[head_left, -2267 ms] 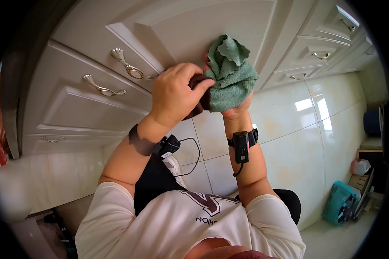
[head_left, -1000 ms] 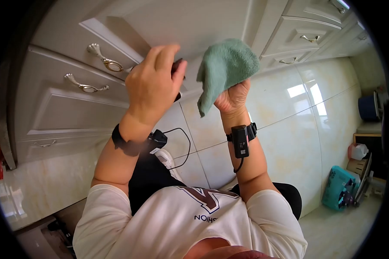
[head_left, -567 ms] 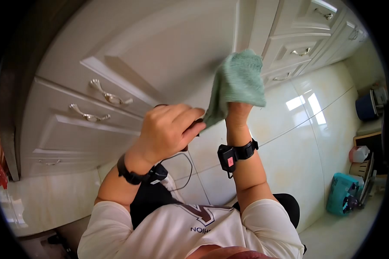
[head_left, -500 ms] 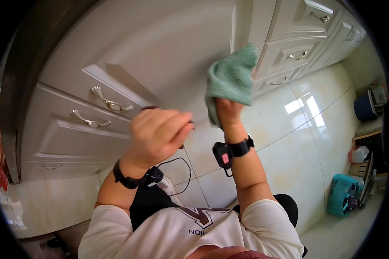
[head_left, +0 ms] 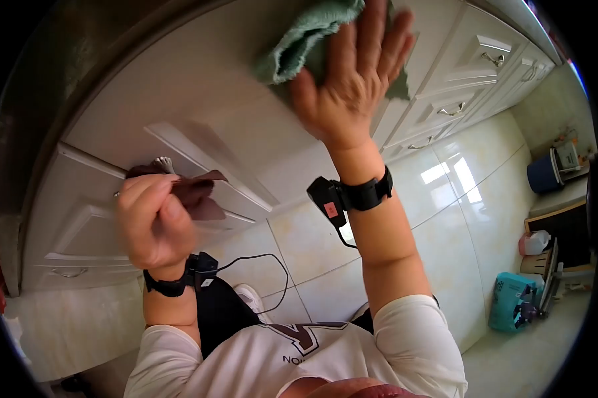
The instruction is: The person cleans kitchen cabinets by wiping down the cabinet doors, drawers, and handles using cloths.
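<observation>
My right hand [head_left: 348, 93] is spread flat, its fingers apart, over a green cloth [head_left: 303, 43] against the upper part of a white cabinet door [head_left: 246, 106]. The cloth bunches out to the left of the thumb, and part of it is hidden under the hand. Closed around a dark brown cloth [head_left: 199, 192] is my left hand [head_left: 154, 222], a little blurred. That cloth hangs in front of the lower left cabinet handle [head_left: 163, 162] and mostly covers it. Each wrist carries a black strap with a small box.
More white drawers [head_left: 471, 60] with metal handles run along the right. Pale glossy tiles [head_left: 438, 219] cover the floor. A turquoise pack [head_left: 511, 302], a blue bin [head_left: 544, 171] and a pinkish-white jug [head_left: 533, 243] stand at the right wall. A black cable loops near my foot.
My right hand has moved up with the green cloth and now lies spread over it on the door. My left hand has moved left and down, and the brown cloth now shows clearly.
</observation>
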{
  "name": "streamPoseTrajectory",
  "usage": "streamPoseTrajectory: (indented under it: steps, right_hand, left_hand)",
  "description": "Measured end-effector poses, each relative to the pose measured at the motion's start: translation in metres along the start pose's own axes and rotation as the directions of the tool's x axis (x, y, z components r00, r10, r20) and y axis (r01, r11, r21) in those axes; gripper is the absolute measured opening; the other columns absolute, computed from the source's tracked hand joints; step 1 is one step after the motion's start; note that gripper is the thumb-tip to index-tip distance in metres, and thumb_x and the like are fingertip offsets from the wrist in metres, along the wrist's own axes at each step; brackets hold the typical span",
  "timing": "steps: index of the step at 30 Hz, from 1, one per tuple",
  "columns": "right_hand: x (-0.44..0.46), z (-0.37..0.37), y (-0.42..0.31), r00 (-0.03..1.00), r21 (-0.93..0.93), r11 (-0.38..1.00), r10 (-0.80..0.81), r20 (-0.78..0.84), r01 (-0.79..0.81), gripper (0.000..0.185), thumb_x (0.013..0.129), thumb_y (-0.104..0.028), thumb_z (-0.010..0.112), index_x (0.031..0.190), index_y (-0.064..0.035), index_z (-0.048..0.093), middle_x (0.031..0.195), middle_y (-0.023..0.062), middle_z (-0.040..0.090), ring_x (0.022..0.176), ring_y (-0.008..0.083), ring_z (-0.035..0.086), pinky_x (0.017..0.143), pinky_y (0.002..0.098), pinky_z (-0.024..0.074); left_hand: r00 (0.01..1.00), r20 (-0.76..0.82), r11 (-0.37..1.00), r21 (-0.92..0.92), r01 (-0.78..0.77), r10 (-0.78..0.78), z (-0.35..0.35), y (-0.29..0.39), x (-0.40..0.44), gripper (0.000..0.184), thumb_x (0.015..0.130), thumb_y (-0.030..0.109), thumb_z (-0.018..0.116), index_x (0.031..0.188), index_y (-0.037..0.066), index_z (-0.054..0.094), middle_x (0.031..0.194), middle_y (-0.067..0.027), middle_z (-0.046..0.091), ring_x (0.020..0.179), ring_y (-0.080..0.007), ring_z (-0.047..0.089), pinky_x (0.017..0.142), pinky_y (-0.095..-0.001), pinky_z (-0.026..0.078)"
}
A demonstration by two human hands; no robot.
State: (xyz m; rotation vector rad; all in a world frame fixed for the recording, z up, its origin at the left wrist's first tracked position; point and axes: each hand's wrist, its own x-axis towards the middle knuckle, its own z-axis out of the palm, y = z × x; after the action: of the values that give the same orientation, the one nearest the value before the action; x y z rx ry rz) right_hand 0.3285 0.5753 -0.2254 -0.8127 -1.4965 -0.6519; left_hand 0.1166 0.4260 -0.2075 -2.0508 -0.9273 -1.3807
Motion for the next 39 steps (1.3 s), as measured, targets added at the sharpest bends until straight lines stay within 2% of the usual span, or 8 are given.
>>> streamPoseTrajectory:
  steps: [7,9,14,17,23,28,32,39]
  right_hand:
    - [-0.194,0.015,0.034,0.815,-0.069,0.822,0.570,0.109,-0.566,0.063,0.091,-0.034,0.043,0.144,-0.0018,0.031,0.154,0.0222,0.017,0.143,0.0441,0.007,0.114,0.0547,0.0019]
    - [-0.166,0.031,0.017,0.542,0.545,0.509,0.833,-0.116,-0.666,0.061,0.087,-0.019,0.047,0.142,0.0001,0.033,0.153,0.0250,0.015,0.143,0.0446,0.003,0.114,0.0550,-0.0004]
    - [0.009,-0.011,0.034,0.967,-0.307,0.924,0.250,0.041,-0.226,0.067,0.083,-0.028,0.054,0.140,-0.0001,0.033,0.151,0.0267,0.022,0.139,0.0525,0.000,0.111,0.0605,-0.0032]
    - [0.054,-0.015,0.022,0.757,0.451,0.796,0.568,-0.324,-0.404,0.052,0.081,-0.033,0.057,0.119,0.0023,0.053,0.142,0.0289,0.036,0.138,0.0507,0.018,0.111,0.0579,0.0138]
    - [-0.157,0.002,0.083,0.837,-0.017,0.837,0.546,-0.042,-0.547,0.071,0.094,-0.038,0.038,0.147,0.0044,0.015,0.153,0.0259,0.015,0.142,0.0466,0.000,0.114,0.0536,-0.0035]
    - [-0.241,0.009,0.060,0.534,-0.215,0.531,0.844,0.045,-0.820,0.071,0.091,-0.032,0.047,0.144,0.0077,0.021,0.154,0.0287,0.000,0.142,0.0458,-0.007,0.114,0.0511,-0.0035]
    - [-0.131,-0.009,0.063,0.916,-0.185,0.900,0.369,-0.157,-0.394,0.050,0.067,-0.007,0.072,0.114,-0.0038,0.054,0.126,0.0164,0.043,0.120,0.0373,0.035,0.101,0.0453,0.0286]
    - [-0.103,-0.013,0.078,0.886,-0.035,0.895,0.434,-0.160,-0.445,0.043,0.071,-0.017,0.064,0.112,-0.0063,0.055,0.124,0.0155,0.049,0.116,0.0402,0.043,0.102,0.0469,0.0319]
  left_hand:
    - [0.998,-0.051,0.996,0.086,-0.035,0.039,-0.018,-0.021,-0.014,0.014,0.093,0.005,0.051,0.103,-0.004,0.056,0.088,-0.0166,0.063,0.071,-0.0262,0.061,0.065,-0.0348,0.052]
    - [0.998,0.011,0.996,0.074,-0.057,0.056,-0.016,-0.022,-0.017,0.013,0.091,0.001,0.052,0.102,-0.004,0.056,0.087,-0.0166,0.064,0.071,-0.0267,0.062,0.065,-0.0348,0.052]
    - [0.999,0.042,0.999,0.032,-0.015,0.014,-0.012,-0.018,-0.019,0.014,0.093,0.001,0.050,0.104,-0.005,0.057,0.091,-0.0172,0.062,0.075,-0.0252,0.061,0.070,-0.0333,0.052]
    - [1.000,0.020,1.000,0.015,-0.010,0.009,-0.012,-0.023,-0.019,0.014,0.093,0.000,0.051,0.104,-0.006,0.057,0.093,-0.0172,0.062,0.076,-0.0251,0.061,0.070,-0.0333,0.053]
    - [0.999,0.035,0.992,0.117,-0.043,0.039,-0.003,-0.021,-0.018,0.014,0.092,-0.001,0.052,0.104,-0.006,0.058,0.092,-0.0165,0.063,0.076,-0.0246,0.062,0.070,-0.0323,0.053]
    - [0.993,0.091,0.981,0.167,-0.096,0.082,-0.005,-0.026,-0.022,0.013,0.090,-0.002,0.054,0.103,-0.006,0.058,0.089,-0.0162,0.064,0.073,-0.0260,0.062,0.064,-0.0316,0.052]
    - [0.996,0.058,0.968,0.239,-0.075,0.063,-0.002,-0.021,-0.024,0.013,0.092,-0.001,0.053,0.103,-0.004,0.059,0.087,-0.0144,0.064,0.072,-0.0237,0.062,0.063,-0.0300,0.051]
    - [0.996,0.033,0.942,0.324,-0.090,0.084,0.003,-0.020,-0.020,0.012,0.092,0.001,0.055,0.101,-0.003,0.062,0.086,-0.0126,0.064,0.070,-0.0208,0.060,0.060,-0.0268,0.048]
